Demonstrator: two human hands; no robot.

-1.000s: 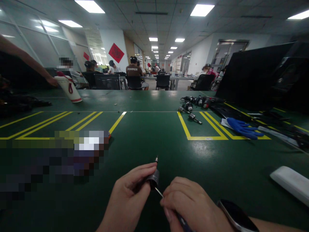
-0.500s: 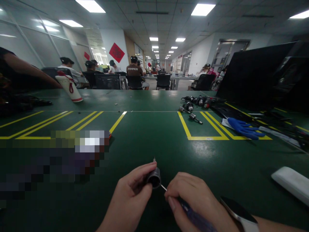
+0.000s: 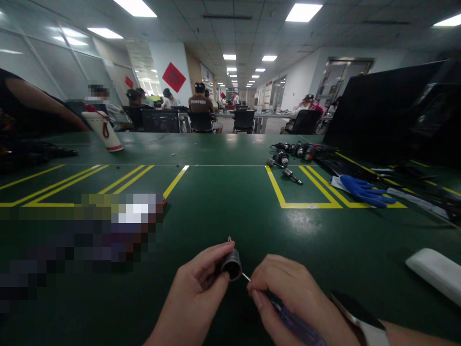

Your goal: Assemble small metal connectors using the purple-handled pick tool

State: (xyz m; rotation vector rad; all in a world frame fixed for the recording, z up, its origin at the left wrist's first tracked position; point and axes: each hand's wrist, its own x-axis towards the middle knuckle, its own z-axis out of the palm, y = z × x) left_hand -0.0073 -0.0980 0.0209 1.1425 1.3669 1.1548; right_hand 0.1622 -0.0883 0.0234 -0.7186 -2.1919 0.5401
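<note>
Low in the middle of the head view, my left hand point(image 3: 200, 288) is closed round a dark metal cylindrical part point(image 3: 232, 265). Its hollow end faces me, and a thin shaft points away past my fingertips. My right hand point(image 3: 284, 293) grips a screwdriver point(image 3: 297, 324) with a bluish translucent handle. The thin shank points at the right rim of the hollow end; whether its tip touches the rim or sits beside it, I cannot tell. A watch is on my right wrist.
Several similar metal parts point(image 3: 292, 176) lie at the back right, near a blue glove point(image 3: 363, 191). A white object point(image 3: 437, 274) rests at the right edge. A paper cup point(image 3: 104, 129) stands back left. Yellow tape marks the green table point(image 3: 223, 197). A blurred-out object lies left.
The metal part has turned slightly in my left hand, so its hollow end shows more. My right hand with the screwdriver has shifted a little to the right.
</note>
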